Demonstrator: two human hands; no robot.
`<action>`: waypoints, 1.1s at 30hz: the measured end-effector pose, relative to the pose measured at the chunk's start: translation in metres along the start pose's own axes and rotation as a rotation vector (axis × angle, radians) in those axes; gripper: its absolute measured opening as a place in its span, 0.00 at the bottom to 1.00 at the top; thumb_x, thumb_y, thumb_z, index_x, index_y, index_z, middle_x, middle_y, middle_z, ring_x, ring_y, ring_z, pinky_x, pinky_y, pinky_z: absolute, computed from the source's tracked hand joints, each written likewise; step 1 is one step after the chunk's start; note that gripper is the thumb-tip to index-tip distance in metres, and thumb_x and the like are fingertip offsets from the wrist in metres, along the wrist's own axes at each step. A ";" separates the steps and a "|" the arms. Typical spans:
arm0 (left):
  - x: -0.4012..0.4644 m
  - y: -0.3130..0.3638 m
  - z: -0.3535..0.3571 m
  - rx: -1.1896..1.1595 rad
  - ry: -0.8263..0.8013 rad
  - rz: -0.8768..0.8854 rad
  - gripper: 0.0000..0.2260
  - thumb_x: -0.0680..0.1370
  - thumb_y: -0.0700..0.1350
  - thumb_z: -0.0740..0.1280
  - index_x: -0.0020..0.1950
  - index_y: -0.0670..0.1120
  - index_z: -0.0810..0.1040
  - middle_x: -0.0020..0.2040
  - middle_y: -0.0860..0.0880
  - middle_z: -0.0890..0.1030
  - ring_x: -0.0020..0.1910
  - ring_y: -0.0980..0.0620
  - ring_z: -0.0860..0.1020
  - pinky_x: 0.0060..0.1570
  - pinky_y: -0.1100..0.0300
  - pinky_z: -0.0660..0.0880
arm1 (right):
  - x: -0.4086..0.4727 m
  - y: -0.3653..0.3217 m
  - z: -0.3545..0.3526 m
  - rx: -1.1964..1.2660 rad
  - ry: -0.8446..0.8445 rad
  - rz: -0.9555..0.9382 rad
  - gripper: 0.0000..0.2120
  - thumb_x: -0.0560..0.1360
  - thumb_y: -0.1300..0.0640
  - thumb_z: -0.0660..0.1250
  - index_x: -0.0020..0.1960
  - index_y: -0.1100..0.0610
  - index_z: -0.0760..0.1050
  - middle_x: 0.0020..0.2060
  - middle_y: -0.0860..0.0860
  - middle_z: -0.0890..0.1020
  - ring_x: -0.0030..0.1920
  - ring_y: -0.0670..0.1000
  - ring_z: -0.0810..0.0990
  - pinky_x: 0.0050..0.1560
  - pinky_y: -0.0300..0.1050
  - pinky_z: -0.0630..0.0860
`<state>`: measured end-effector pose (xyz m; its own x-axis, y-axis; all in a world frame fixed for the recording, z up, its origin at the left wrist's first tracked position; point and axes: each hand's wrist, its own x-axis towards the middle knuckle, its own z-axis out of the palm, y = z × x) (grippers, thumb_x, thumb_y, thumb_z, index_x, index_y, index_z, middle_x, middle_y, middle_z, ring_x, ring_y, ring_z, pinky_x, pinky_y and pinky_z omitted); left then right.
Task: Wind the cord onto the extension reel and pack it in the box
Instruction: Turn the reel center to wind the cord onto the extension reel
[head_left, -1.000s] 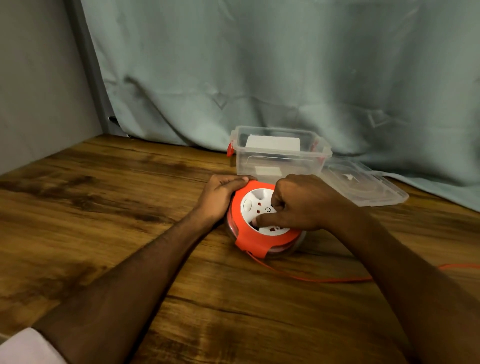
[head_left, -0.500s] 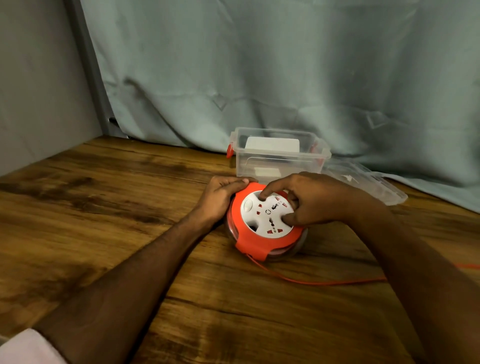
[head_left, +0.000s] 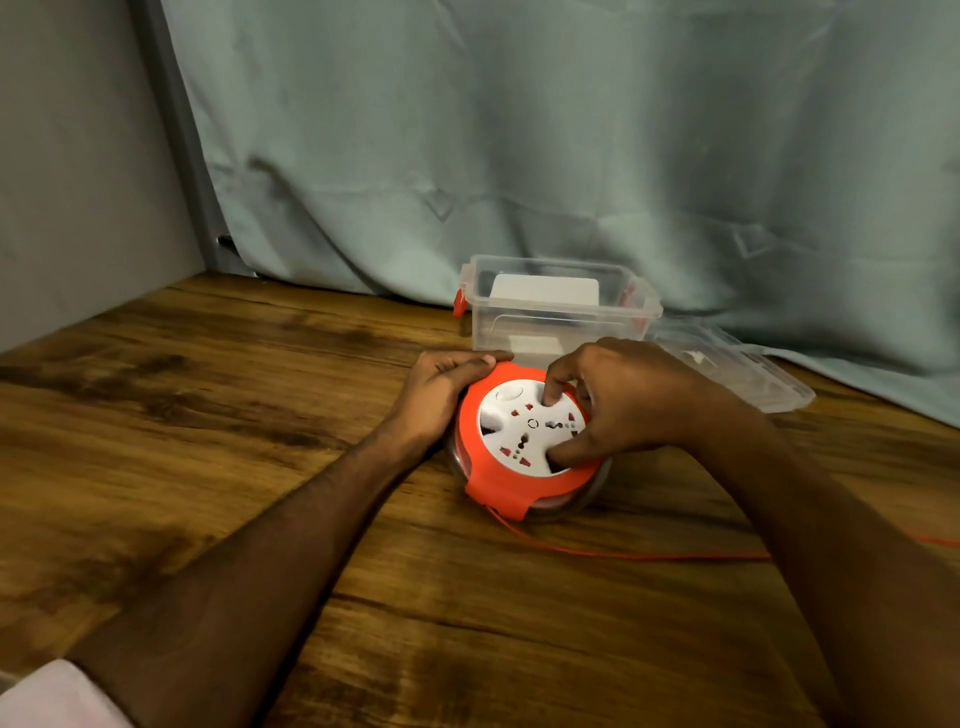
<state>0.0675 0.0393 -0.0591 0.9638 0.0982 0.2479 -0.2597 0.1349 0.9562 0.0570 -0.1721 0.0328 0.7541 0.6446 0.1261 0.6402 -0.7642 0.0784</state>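
An orange extension reel (head_left: 498, 480) with a white socket face (head_left: 524, 428) lies flat on the wooden table (head_left: 208, 415). My left hand (head_left: 447, 384) clasps the reel's left rim. My right hand (head_left: 618, 400) rests on the white face, with a finger and the thumb pressed into its notches. A thin orange cord (head_left: 623, 555) leaves the reel's front and runs right along the table, passing behind my right forearm. Behind the reel stands a clear plastic box (head_left: 561, 312) with orange clips, open at the top.
The box's clear lid (head_left: 737, 371) lies flat to the right of the box. A grey-green curtain (head_left: 571, 156) hangs behind the table. A grey wall (head_left: 78, 182) closes the left side.
My right hand has kept turning on the white face: the fingers shifted from the centre to the face's far and right notches. The cord on the table lies a little differently. My left hand stayed.
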 end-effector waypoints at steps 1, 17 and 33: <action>0.000 0.000 0.000 -0.002 0.003 -0.004 0.11 0.82 0.36 0.65 0.60 0.36 0.84 0.53 0.33 0.86 0.51 0.39 0.83 0.60 0.45 0.79 | 0.000 -0.001 0.002 0.005 0.006 0.006 0.28 0.59 0.30 0.76 0.53 0.41 0.77 0.46 0.40 0.76 0.47 0.45 0.74 0.43 0.43 0.68; 0.003 -0.001 0.001 -0.007 -0.002 -0.002 0.10 0.81 0.34 0.65 0.56 0.37 0.85 0.43 0.43 0.88 0.50 0.39 0.83 0.51 0.54 0.81 | 0.003 -0.021 0.005 -0.007 -0.012 -0.067 0.29 0.71 0.26 0.66 0.28 0.49 0.64 0.29 0.43 0.68 0.32 0.44 0.69 0.33 0.42 0.62; 0.005 -0.007 -0.001 0.031 -0.216 -0.067 0.19 0.74 0.47 0.69 0.65 0.47 0.81 0.59 0.42 0.85 0.56 0.47 0.83 0.58 0.53 0.80 | 0.002 0.009 -0.006 0.068 -0.118 -0.032 0.31 0.70 0.47 0.75 0.71 0.35 0.72 0.41 0.36 0.70 0.47 0.44 0.70 0.42 0.41 0.66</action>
<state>0.0741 0.0400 -0.0644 0.9701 -0.1240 0.2085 -0.1964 0.1029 0.9751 0.0632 -0.1774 0.0396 0.7423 0.6701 0.0076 0.6700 -0.7423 0.0123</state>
